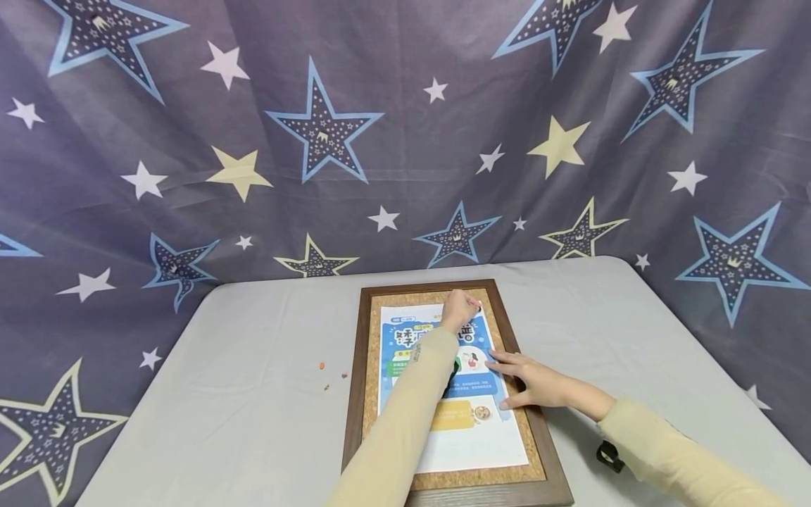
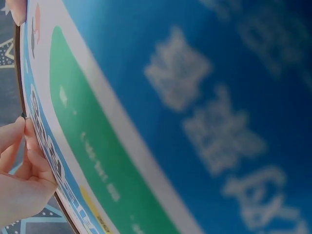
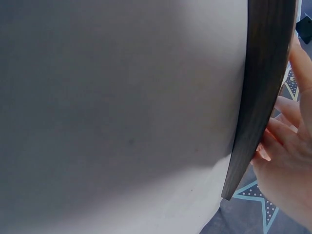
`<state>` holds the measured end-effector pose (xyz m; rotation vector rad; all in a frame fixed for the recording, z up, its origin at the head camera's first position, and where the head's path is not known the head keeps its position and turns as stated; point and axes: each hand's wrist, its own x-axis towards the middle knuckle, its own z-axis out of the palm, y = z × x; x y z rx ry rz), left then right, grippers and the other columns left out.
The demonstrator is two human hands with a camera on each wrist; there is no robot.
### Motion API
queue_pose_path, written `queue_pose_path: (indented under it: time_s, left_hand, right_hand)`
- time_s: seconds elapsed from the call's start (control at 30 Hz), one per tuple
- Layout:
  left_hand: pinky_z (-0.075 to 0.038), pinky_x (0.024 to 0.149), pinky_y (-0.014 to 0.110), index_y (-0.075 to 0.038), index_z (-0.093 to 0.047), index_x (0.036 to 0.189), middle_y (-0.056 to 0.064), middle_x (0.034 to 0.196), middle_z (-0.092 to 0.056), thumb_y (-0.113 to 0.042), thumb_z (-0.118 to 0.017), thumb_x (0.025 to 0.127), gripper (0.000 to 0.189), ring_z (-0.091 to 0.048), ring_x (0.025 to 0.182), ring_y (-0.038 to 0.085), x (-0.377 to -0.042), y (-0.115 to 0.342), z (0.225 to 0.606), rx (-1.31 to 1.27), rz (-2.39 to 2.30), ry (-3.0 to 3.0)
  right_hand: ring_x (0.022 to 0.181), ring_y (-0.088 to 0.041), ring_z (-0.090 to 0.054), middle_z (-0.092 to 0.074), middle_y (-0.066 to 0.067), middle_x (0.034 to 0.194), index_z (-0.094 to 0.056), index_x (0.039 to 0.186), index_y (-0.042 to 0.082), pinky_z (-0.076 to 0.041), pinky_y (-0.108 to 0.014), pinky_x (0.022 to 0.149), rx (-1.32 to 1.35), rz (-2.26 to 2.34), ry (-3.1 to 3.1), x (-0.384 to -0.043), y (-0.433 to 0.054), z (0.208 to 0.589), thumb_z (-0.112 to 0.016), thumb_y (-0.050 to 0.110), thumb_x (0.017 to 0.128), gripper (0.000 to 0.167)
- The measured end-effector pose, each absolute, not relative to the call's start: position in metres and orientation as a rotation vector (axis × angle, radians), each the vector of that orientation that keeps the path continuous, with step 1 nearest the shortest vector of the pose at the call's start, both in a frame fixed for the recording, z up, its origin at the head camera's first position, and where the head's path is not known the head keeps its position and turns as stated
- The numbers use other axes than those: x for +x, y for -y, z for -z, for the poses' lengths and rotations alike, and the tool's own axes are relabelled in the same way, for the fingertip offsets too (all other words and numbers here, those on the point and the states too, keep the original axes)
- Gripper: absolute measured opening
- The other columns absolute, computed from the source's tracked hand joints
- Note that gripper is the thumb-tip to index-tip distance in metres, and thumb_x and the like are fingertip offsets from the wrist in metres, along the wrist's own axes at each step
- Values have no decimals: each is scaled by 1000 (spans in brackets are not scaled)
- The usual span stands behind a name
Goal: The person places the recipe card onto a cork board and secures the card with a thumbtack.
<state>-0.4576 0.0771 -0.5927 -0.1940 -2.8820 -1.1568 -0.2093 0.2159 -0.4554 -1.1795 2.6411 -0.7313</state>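
Note:
A cork board (image 1: 374,366) in a dark brown wooden frame (image 1: 356,394) lies on the table. On the cork is a printed poster (image 1: 469,451) with blue, green and yellow panels. My left hand (image 1: 457,311) is at the poster's top right corner, pinching a small dark push pin (image 2: 23,116) between thumb and fingertips; its tip is hidden. Lower down, my right hand (image 1: 538,382) has its fingers spread, fingertips resting on the poster's right edge and the palm over the frame's right side. In the right wrist view, that hand (image 3: 287,146) shows beside the frame. My left forearm covers part of the poster.
Several small orange and purple bits (image 1: 322,365) lie on the grey-white table cover (image 1: 253,394) left of the board. A dark curtain (image 1: 393,162) with stars hangs behind the table. Below my right sleeve is a small black device (image 1: 610,456).

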Motion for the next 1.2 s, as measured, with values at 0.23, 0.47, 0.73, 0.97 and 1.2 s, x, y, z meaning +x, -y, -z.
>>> queue_pose_path:
  time_s: [0.23, 0.47, 0.73, 0.97, 1.2]
  left_hand:
    - [-45, 64, 25, -33, -67, 60, -15, 64, -61, -30, -73, 68, 11, -55, 65, 7, -503, -83, 648, -238, 1136, 2829]
    - [-46, 72, 26, -18, -72, 69, -1, 84, -67, -21, -72, 73, 5, -59, 76, 14, -406, -68, 527, -211, 1189, 2890]
    - [-46, 72, 25, -11, -73, 72, 2, 84, -68, -12, -69, 75, 5, -60, 78, 17, -346, -59, 456, -140, 1152, 2910]
    - [-47, 71, 25, -12, -73, 74, 1, 80, -68, -13, -66, 77, 7, -61, 77, 17, -339, -60, 453, -136, 1028, 2897]
    - [-47, 76, 27, -12, -73, 75, 2, 85, -68, -12, -66, 77, 8, -61, 84, 20, -350, -61, 459, -171, 1085, 2942]
  right_hand:
    - [120, -47, -28, -29, -29, 135, -41, 127, -8, -27, -60, 92, -1179, 749, -2625, -209, -216, 455, -66, 34, 77, 70]
    - [120, -47, -29, -30, -29, 135, -42, 126, -8, -27, -59, 92, -1173, 751, -2635, -209, -216, 456, -67, 34, 76, 70]
    - [120, -48, -29, -30, -30, 134, -42, 126, -9, -26, -60, 93, -1191, 758, -2641, -210, -216, 457, -67, 34, 76, 70]
    - [120, -47, -29, -30, -29, 135, -42, 126, -8, -28, -59, 92, -1199, 759, -2638, -210, -216, 457, -66, 34, 76, 70]
    - [120, -47, -29, -30, -29, 135, -42, 126, -8, -28, -59, 92, -1188, 746, -2648, -209, -216, 456, -66, 35, 77, 70]
